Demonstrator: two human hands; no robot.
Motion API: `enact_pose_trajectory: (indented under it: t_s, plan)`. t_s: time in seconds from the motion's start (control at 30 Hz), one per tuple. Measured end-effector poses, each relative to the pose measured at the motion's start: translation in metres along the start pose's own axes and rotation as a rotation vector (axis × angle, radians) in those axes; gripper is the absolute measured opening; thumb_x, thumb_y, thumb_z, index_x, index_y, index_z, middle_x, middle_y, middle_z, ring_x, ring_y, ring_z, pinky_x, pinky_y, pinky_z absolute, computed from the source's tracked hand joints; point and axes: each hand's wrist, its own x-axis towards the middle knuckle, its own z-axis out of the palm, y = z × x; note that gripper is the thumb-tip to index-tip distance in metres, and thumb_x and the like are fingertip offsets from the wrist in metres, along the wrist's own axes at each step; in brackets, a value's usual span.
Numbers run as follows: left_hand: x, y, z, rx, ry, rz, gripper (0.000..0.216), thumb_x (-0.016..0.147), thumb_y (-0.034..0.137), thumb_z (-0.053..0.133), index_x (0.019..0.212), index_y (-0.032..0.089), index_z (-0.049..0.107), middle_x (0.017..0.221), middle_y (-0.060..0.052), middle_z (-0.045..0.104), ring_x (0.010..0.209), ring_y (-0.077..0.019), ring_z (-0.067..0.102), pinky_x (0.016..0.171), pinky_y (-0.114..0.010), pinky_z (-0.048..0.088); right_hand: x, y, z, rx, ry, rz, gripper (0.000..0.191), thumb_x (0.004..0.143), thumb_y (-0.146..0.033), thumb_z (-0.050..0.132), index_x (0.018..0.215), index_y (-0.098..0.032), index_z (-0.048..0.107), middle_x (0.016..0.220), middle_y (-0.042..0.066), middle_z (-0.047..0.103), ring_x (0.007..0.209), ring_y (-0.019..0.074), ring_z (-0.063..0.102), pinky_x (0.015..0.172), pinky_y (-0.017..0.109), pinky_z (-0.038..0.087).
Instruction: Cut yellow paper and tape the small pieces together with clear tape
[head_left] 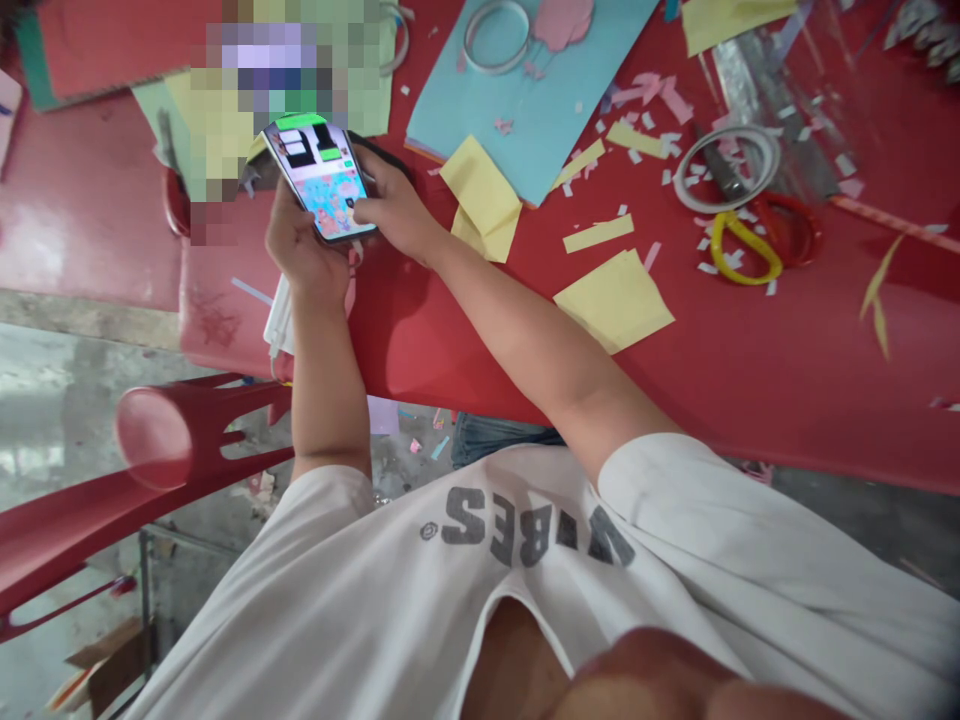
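Note:
A smartphone (330,195) with a lit screen is tilted up over the red table, held between both hands. Wrapped round its left side and lower edge is my left hand (296,240). My right hand (397,205) grips the right side, its thumb on the lower right of the screen. Fingers behind the phone are hidden. A white cable runs near my left wrist to a white box-like object (280,318) at the table edge. Yellow paper pieces (480,195) lie to the right of my right hand.
Blue paper (525,110) lies on the red table (465,340) under a tape roll (496,36). Yellow-and-red scissors (744,250), another tape roll (684,180) and paper scraps are scattered at right. A red chair (154,435) stands at left. Pixelation hides the area beyond the phone.

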Motion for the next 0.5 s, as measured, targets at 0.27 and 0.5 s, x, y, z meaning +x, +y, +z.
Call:
enact_pose_trajectory:
  t_s: [0.27, 0.5]
  plan:
    - [0.0008, 0.0015, -0.0004, -0.01, 0.018, -0.021, 0.057, 0.069, 0.021, 0.042, 0.125, 0.017, 0.048, 0.089, -0.005, 0.069, 0.074, -0.0185, 0.063, 0.071, -0.027, 0.052, 0.0039, 0.0051, 0.0025, 0.069, 0.091, 0.101, 0.068, 0.064, -0.066, 0.048, 0.104, -0.019, 0.076, 0.086, -0.002, 0.071, 0.102, 0.0191, 0.063, 0.077, 0.038, 0.04]
    - [-0.0005, -0.0003, 0.0005, 0.0, 0.019, -0.017, 0.033, 0.084, 0.022, 0.042, 0.116, 0.018, 0.05, 0.093, -0.005, 0.07, 0.078, -0.0193, 0.068, 0.08, -0.035, 0.056, 0.0014, 0.0096, 0.004, 0.309, 0.113, 0.081, 0.084, 0.056, -0.033, 0.056, 0.138, -0.02, 0.061, 0.096, -0.002, 0.072, 0.089, 0.0226, 0.062, 0.077, 0.039, 0.05]
